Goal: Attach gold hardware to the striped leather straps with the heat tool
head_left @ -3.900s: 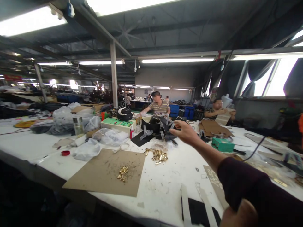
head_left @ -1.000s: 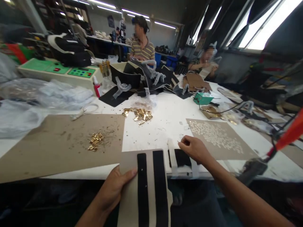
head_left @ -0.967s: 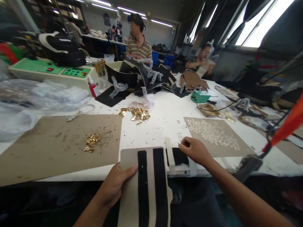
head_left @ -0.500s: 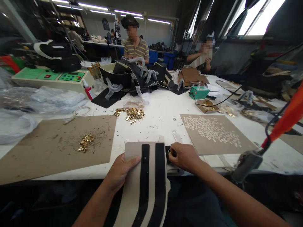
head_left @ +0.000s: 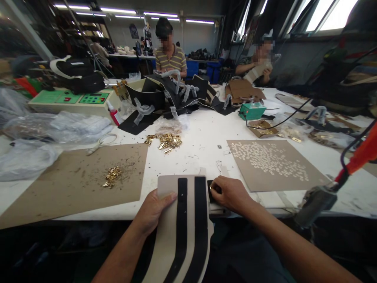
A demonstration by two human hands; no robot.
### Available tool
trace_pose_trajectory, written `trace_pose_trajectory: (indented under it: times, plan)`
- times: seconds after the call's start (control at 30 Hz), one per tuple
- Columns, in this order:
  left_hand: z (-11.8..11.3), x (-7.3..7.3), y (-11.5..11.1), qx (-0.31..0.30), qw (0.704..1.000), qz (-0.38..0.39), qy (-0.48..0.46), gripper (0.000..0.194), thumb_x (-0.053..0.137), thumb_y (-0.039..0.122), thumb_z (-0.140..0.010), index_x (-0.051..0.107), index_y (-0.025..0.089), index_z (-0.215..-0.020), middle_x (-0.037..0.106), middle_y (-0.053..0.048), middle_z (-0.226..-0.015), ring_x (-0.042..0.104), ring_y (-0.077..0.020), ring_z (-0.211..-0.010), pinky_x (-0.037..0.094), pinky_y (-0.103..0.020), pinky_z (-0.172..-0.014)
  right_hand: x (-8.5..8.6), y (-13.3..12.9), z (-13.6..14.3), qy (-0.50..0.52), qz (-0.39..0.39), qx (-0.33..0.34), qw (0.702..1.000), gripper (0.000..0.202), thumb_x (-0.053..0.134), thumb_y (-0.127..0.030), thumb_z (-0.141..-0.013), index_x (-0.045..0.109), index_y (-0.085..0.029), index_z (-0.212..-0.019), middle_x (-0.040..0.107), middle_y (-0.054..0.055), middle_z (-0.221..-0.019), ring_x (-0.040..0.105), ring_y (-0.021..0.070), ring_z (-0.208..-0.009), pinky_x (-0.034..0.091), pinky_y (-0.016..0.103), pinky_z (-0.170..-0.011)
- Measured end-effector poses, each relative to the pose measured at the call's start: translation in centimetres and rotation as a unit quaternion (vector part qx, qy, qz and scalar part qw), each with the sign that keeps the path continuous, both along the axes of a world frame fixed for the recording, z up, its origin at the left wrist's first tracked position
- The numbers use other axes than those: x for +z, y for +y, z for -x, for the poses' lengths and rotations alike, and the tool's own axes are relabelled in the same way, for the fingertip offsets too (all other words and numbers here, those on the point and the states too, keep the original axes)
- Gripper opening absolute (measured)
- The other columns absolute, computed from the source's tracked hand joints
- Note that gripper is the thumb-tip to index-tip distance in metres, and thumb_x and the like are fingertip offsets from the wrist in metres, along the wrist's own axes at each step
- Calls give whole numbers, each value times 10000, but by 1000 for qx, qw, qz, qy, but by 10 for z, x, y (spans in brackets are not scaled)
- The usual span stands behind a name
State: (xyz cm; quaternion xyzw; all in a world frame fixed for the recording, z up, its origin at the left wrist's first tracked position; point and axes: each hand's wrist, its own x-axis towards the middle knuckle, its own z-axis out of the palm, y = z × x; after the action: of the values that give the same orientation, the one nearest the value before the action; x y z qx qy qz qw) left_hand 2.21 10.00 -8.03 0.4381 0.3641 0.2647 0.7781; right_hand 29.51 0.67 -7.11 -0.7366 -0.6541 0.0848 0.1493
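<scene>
Left hand: holding the panel, thumb on its face, fingers out of sight behind. Looks a sound grip; keep thumb clear of the strip.
Panel: just right of the left thumb, upright at the top, curving below. I'd steady the lower end, since it could sway.
Black strips: two run down the panel; the nearer to the left thumb has two small pale spots. Keep that stretch flat and facing up.
Right hand: beside the panel's right edge, fingers curled narrow, tips together. Cannot tell if they grip anything.
Gold glint: at the right fingertips, too small to identify. If a loose piece, pinch lightly, orient before contact.
Dark pad: under the right fingers, mostly hidden. Don't drag it.
Gold bits: beyond the left hand, on brown board. Keep sleeve and panel off.
</scene>
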Motion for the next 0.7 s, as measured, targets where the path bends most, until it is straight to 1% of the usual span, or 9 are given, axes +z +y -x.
trace_pose_trajectory:
  times: [0.17, 0.3, 0.4, 0.47, 0.57, 0.7]
  plan:
    - [1, -1, -2, 9, 1000, 4, -9, 504, 848, 365, -807, 702, 114, -1219, 778, -170, -1140, 757, -344, -996, 614, -446, -900, 3, 7, 3, 11, 26, 4, 1000, 89, 654, -242, -857, 677, -222, -773, 677, -15, -750, 577, 144, -667, 284, 266, -614]
    - [1, -1, -3, 4, 1000, 4, -11, 484, 829, 357, -832, 690, 120, -1231, 774, -169, -1150, 758, -332, -986, 612, -450, -908, 2, 10, 2, 30, 33, 4, 999, 109, 652, -259, -872, 691, -224, -776, 676, -15, -762, 590, 143, -684, 309, 256, -627]
    - [2, -1, -2, -1, 1000, 11, -12, 472, 817, 347, -846, 684, 127, -1242, 773, -164, -1157, 758, -330, -987, 608, -457, -919, 5, 10, 2, 31, 48, 11, 998, 115, 656, -273, -894, 716, -234, -805, 685, -13, -796, 610, 146, -713, 323, 251, -636]
    - [2, -2, -1, -5, 1000, 11, -14, 459, 811, 342, -852, 683, 130, -1239, 776, -158, -1152, 760, -328, -982, 611, -453, -913, 7, 9, 1, 27, 53, 6, 998, 80, 669, -275, -899, 722, -240, -850, 692, -13, -827, 620, 147, -727, 334, 251, -643]
    - [2, -4, 1, -6, 1000, 7, -12, 445, 809, 334, -854, 686, 131, -1230, 778, -155, -1148, 757, -333, -1006, 614, -438, -903, 7, 5, 0, 30, 41, 3, 999, 58, 695, -293, -911, 722, -250, -939, 699, -12, -901, 637, 152, -774, 366, 250, -670]
    - [3, -7, 1, -4, 1000, 14, -13, 455, 823, 334, -840, 690, 132, -1224, 776, -157, -1153, 751, -346, -1033, 616, -440, -903, 5, 3, -2, 34, 32, 49, 998, 105, 649, -298, -980, 751, -279, -990, 690, -11, -994, 667, 156, -887, 414, 242, -742]
